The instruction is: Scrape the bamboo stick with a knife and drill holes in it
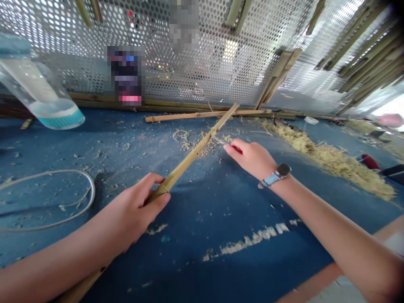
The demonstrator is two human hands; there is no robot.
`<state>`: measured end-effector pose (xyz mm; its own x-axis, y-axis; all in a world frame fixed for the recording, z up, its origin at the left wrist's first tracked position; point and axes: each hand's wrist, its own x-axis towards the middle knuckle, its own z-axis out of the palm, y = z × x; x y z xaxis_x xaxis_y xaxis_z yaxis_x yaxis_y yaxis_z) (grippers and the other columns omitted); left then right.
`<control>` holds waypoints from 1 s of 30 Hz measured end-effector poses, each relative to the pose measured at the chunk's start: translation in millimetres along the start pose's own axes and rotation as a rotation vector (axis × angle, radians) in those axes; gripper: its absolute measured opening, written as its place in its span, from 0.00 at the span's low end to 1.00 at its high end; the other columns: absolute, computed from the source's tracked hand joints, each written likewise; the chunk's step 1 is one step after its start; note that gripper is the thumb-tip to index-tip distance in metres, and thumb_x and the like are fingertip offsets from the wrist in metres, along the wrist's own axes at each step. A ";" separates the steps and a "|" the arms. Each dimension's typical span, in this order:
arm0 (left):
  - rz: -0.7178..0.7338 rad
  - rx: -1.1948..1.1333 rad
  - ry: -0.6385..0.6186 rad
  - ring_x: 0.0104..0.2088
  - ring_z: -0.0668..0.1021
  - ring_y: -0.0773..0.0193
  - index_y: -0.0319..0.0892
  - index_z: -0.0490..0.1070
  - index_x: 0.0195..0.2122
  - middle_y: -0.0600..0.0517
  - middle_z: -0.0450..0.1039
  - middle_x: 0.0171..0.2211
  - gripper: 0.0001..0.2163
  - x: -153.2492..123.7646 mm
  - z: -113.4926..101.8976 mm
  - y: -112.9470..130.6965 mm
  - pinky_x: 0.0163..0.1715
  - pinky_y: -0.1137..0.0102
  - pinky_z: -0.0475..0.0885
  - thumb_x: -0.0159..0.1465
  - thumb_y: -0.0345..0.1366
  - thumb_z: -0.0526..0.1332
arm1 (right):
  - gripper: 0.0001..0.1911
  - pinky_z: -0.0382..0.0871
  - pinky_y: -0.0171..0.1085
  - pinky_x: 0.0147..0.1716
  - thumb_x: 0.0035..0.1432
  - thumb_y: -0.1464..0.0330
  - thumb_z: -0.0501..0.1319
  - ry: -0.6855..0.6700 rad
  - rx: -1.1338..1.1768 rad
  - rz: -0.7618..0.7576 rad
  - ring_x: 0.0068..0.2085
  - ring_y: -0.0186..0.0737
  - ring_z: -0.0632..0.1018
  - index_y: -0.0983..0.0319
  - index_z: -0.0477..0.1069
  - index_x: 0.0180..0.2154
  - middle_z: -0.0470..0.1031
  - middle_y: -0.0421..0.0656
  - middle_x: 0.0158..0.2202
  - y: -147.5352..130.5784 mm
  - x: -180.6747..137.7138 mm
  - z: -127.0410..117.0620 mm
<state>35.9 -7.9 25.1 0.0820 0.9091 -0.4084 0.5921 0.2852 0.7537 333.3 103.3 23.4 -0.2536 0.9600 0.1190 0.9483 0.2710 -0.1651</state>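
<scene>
A long bamboo strip [189, 160] slants across the blue surface, from the lower left up toward the perforated wall. My left hand [143, 206] is closed around its lower part, thumb on the near side. In my closed right hand [251, 158] is a red-handled knife [236, 148], most of the handle hidden by the fingers. Its thin blade, somewhat blurred, reaches left to the strip's edge near a dark node. Pale shavings [205, 147] lie beneath that spot. Behind, another bamboo strip [179, 117] rests along the wall's foot, and the held strip's far end crosses it.
A clear bottle [53, 92] with a teal base stands at the left, above a looped white cable [93, 189]. A long heap of shavings [331, 162] lies at the right. Bamboo pieces [277, 75] lean on the perforated metal wall [202, 80]. Another person's hand [389, 120] shows at far right.
</scene>
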 end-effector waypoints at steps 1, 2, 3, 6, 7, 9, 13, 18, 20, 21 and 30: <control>0.035 0.033 0.018 0.13 0.63 0.65 0.51 0.66 0.55 0.61 0.63 0.21 0.20 -0.6 0.1 0.3 0.11 0.72 0.57 0.69 0.55 0.54 | 0.25 0.49 0.39 0.24 0.75 0.48 0.48 -0.022 0.014 -0.029 0.20 0.35 0.63 0.57 0.67 0.34 0.63 0.37 0.19 -1.9 -1.7 -0.2; 0.071 0.071 0.040 0.15 0.65 0.65 0.51 0.67 0.54 0.60 0.65 0.22 0.18 -1.2 0.1 0.6 0.14 0.71 0.57 0.69 0.54 0.54 | 0.25 0.49 0.38 0.24 0.75 0.47 0.48 -0.058 0.037 -0.078 0.20 0.35 0.64 0.57 0.68 0.35 0.64 0.37 0.19 -5.6 -4.7 -0.1; 0.103 0.114 0.062 0.17 0.67 0.63 0.50 0.67 0.53 0.59 0.68 0.23 0.18 -1.7 0.3 0.9 0.18 0.69 0.59 0.70 0.54 0.54 | 0.26 0.50 0.38 0.24 0.75 0.46 0.48 -0.094 0.058 -0.131 0.21 0.35 0.65 0.58 0.69 0.36 0.65 0.37 0.20 -9.6 -8.1 0.2; 0.140 0.223 0.103 0.25 0.74 0.58 0.48 0.67 0.54 0.55 0.75 0.27 0.19 -3.4 1.0 1.9 0.28 0.65 0.61 0.70 0.54 0.52 | 0.28 0.49 0.37 0.24 0.74 0.44 0.48 -0.118 0.063 -0.167 0.20 0.35 0.65 0.58 0.70 0.38 0.66 0.37 0.20 -11.4 -9.6 0.7; 0.132 0.242 0.102 0.26 0.75 0.57 0.48 0.67 0.54 0.54 0.76 0.29 0.20 -3.9 1.3 2.1 0.29 0.64 0.62 0.71 0.55 0.52 | 0.27 0.49 0.37 0.24 0.74 0.45 0.48 -0.092 0.047 -0.128 0.20 0.35 0.65 0.58 0.70 0.37 0.65 0.37 0.20 -7.3 -6.3 0.3; 0.119 0.260 0.098 0.27 0.75 0.56 0.47 0.66 0.56 0.54 0.77 0.29 0.22 -4.4 2.0 2.0 0.30 0.63 0.62 0.71 0.56 0.51 | 0.25 0.48 0.38 0.24 0.75 0.47 0.48 -0.021 -0.001 -0.036 0.20 0.36 0.63 0.57 0.69 0.35 0.64 0.37 0.19 3.0 1.8 -1.0; 0.141 0.299 0.101 0.25 0.74 0.57 0.47 0.66 0.57 0.55 0.75 0.27 0.22 -2.8 2.4 -1.4 0.30 0.64 0.61 0.71 0.55 0.51 | 0.26 0.48 0.37 0.24 0.75 0.48 0.48 -0.027 -0.013 -0.080 0.21 0.35 0.64 0.58 0.71 0.37 0.66 0.38 0.20 0.0 -0.9 -0.9; 0.156 0.348 0.045 0.27 0.78 0.54 0.49 0.65 0.58 0.55 0.77 0.28 0.23 0.6 0.1 -7.2 0.30 0.64 0.63 0.71 0.56 0.50 | 0.29 0.50 0.37 0.24 0.76 0.45 0.46 -0.090 0.034 -0.197 0.22 0.35 0.67 0.59 0.72 0.41 0.70 0.39 0.23 -9.0 -6.4 -0.4; 0.155 0.365 0.036 0.27 0.79 0.54 0.49 0.65 0.59 0.55 0.77 0.28 0.24 2.3 -0.2 -10.7 0.29 0.64 0.63 0.71 0.58 0.49 | 0.27 0.49 0.37 0.23 0.77 0.48 0.46 -0.036 0.000 -0.057 0.20 0.35 0.64 0.59 0.71 0.39 0.68 0.39 0.22 2.1 1.9 -2.7; 0.156 0.375 0.032 0.25 0.78 0.55 0.49 0.64 0.59 0.55 0.77 0.27 0.25 3.5 0.0 -12.9 0.28 0.64 0.62 0.71 0.59 0.48 | 0.26 0.49 0.38 0.23 0.76 0.49 0.46 -0.016 -0.016 0.000 0.20 0.35 0.63 0.59 0.71 0.38 0.67 0.39 0.22 7.1 5.4 -3.6; 0.143 0.374 0.088 0.24 0.73 0.58 0.50 0.67 0.56 0.59 0.71 0.24 0.26 4.0 0.5 -12.3 0.29 0.64 0.60 0.68 0.61 0.49 | 0.28 0.48 0.38 0.25 0.73 0.43 0.49 -0.059 0.032 -0.110 0.20 0.34 0.63 0.58 0.67 0.33 0.65 0.38 0.20 3.1 3.5 2.2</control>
<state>29.3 -7.9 14.0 0.1255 0.9588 -0.2549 0.8316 0.0384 0.5541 334.9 107.7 21.1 -0.3673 0.9266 0.0803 0.9079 0.3759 -0.1853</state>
